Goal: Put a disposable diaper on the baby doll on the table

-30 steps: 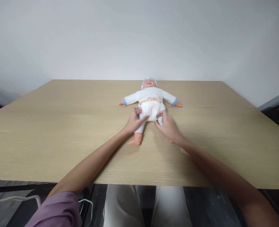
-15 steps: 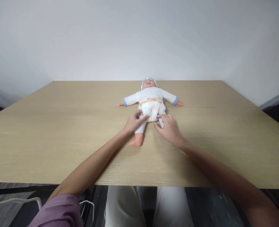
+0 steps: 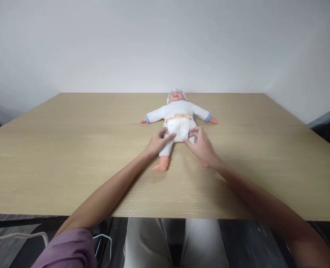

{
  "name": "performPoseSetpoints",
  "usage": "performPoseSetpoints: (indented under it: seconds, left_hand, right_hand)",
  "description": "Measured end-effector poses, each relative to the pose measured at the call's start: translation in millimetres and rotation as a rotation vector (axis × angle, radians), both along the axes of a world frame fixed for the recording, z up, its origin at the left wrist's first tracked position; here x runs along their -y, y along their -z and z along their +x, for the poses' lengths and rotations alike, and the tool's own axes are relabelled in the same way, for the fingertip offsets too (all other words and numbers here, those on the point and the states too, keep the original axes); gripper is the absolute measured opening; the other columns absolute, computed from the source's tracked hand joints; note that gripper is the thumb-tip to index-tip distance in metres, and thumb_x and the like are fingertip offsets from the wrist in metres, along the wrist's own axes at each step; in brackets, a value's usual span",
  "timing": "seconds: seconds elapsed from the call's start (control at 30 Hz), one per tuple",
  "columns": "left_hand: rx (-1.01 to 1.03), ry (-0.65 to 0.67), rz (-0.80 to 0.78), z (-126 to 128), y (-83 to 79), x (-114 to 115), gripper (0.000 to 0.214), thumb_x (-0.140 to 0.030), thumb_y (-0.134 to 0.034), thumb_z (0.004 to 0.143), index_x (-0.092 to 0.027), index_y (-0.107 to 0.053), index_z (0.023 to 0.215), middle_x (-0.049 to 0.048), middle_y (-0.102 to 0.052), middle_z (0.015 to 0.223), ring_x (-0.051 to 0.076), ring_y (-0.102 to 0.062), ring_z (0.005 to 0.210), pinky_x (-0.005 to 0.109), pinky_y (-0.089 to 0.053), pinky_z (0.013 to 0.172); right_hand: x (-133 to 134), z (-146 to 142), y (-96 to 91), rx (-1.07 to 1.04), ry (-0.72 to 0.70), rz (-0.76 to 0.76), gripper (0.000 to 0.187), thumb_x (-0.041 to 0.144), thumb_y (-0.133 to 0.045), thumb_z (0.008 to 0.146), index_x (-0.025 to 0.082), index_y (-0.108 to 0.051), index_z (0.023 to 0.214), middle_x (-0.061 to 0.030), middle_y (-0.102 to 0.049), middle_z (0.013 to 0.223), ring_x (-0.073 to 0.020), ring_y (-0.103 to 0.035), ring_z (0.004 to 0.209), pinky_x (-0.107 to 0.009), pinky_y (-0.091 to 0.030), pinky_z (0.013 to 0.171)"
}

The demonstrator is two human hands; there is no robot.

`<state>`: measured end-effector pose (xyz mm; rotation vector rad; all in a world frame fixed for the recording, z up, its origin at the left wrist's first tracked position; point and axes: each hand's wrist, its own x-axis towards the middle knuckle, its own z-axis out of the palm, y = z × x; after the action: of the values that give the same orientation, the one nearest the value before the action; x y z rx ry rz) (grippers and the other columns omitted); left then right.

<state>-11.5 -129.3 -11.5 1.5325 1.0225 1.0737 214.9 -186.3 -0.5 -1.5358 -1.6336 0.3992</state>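
A baby doll in a white suit with blue cuffs and a white printed cap lies on its back, arms spread. Round its hips, over the suit, sits a white diaper with an orange-edged, patterned waistband. My left hand is closed on the diaper's left leg edge, thumb on the front and fingers tucked at the side. At the right leg edge my right hand pinches the diaper between thumb and fingers. That hand covers most of the doll's leg on the right; the left bare foot shows.
The doll rests on a wide wooden table with a seam across it. A pale wall stands behind the far edge. Below the near edge are my legs and a white cable.
My right hand has shifted slightly up, and its fingers have moved to the outer side of the diaper's leg edge. The left hand has stayed in nearly the same place.
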Motion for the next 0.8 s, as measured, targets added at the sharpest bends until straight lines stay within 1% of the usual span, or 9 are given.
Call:
performPoseSetpoints:
  seconds: [0.1,0.17,0.23,0.33,0.47,0.53,0.6,0.7,0.8]
  left_hand:
    - [0.000,-0.009,0.014,-0.8,0.2,0.7,0.047,-0.061,-0.089,0.085,-0.019,-0.068,0.093,0.0031,-0.069,0.096,0.021,-0.062,0.095,0.033,-0.048,0.090]
    - [-0.003,-0.013,0.026,-0.9,0.3,1.2,0.047,-0.060,-0.089,0.086,-0.019,-0.068,0.093,0.0029,-0.069,0.096,0.021,-0.062,0.095,0.032,-0.048,0.089]
    - [0.000,-0.011,0.034,-0.7,0.2,1.8,0.046,-0.060,-0.090,0.086,-0.019,-0.069,0.094,0.0032,-0.069,0.096,0.021,-0.063,0.095,0.032,-0.048,0.088]
    - [-0.001,-0.010,0.036,-0.6,-0.2,2.6,0.046,-0.060,-0.090,0.086,-0.019,-0.070,0.093,0.0033,-0.069,0.095,0.020,-0.062,0.093,0.031,-0.047,0.086]
    - [-0.001,-0.024,0.020,-1.6,0.0,2.2,0.050,-0.065,-0.089,0.086,-0.019,-0.071,0.092,0.0033,-0.069,0.092,0.020,-0.061,0.089,0.030,-0.046,0.079]
    - [0.029,-0.021,-0.005,-2.9,0.0,1.4,0.054,-0.070,-0.087,0.087,-0.019,-0.071,0.091,0.0035,-0.069,0.091,0.019,-0.061,0.086,0.029,-0.046,0.075]
    - [0.067,-0.006,-0.038,-4.6,-0.9,0.6,0.057,-0.074,-0.085,0.087,-0.019,-0.070,0.089,0.0029,-0.068,0.087,0.018,-0.059,0.081,0.029,-0.044,0.072]
    - [0.109,0.001,-0.070,-6.6,-3.8,0.7,0.059,-0.074,-0.087,0.086,-0.018,-0.068,0.085,0.0010,-0.064,0.081,0.016,-0.055,0.076,0.028,-0.041,0.068]
    - [0.129,-0.001,-0.084,-7.3,-5.7,3.3,0.058,-0.072,-0.090,0.085,-0.018,-0.067,0.085,0.0010,-0.064,0.082,0.015,-0.055,0.076,0.027,-0.040,0.067]
  right_hand:
    - [-0.6,10.0,-7.3,-0.069,0.015,-0.041,0.032,0.045,-0.079,0.096,0.026,-0.063,0.115,-0.0041,-0.086,0.110,-0.0272,-0.077,0.096,-0.041,-0.053,0.092]
    - [0.0,15.4,-11.8,-0.036,-0.001,-0.074,0.024,0.048,-0.078,0.098,0.027,-0.069,0.105,-0.0027,-0.087,0.105,-0.0270,-0.078,0.096,-0.041,-0.052,0.092]
    - [0.3,17.4,-13.6,0.004,-0.022,-0.081,0.020,0.046,-0.078,0.099,0.027,-0.073,0.101,-0.0027,-0.088,0.104,-0.0278,-0.079,0.098,-0.041,-0.052,0.092]
    - [-0.7,13.8,-9.9,0.094,-0.029,-0.030,0.017,0.044,-0.077,0.100,0.027,-0.078,0.104,-0.0037,-0.088,0.107,-0.0311,-0.077,0.106,-0.043,-0.052,0.097]
    - [-4.5,6.5,-0.6,0.197,-0.046,0.006,0.020,0.044,-0.077,0.099,0.025,-0.079,0.096,-0.0079,-0.086,0.110,-0.0326,-0.071,0.106,-0.047,-0.050,0.102]
    - [-6.5,5.6,2.2,0.128,-0.076,-0.001,0.021,0.046,-0.076,0.098,0.025,-0.078,0.095,-0.0080,-0.085,0.110,-0.0307,-0.072,0.105,-0.046,-0.050,0.105]
    - [-7.5,6.4,2.9,-0.017,-0.103,-0.044,0.024,0.049,-0.074,0.098,0.025,-0.079,0.098,-0.0063,-0.085,0.110,-0.0288,-0.073,0.106,-0.044,-0.052,0.105]
    - [-5.9,8.2,-0.2,-0.215,-0.115,-0.141,0.037,0.060,-0.071,0.096,0.025,-0.081,0.103,-0.0051,-0.085,0.110,-0.0269,-0.073,0.102,-0.039,-0.054,0.095]
    - [-0.3,8.7,-7.2,-0.267,-0.098,-0.177,0.046,0.066,-0.071,0.093,0.022,-0.081,0.104,-0.0051,-0.083,0.104,-0.0252,-0.070,0.093,-0.037,-0.052,0.087]
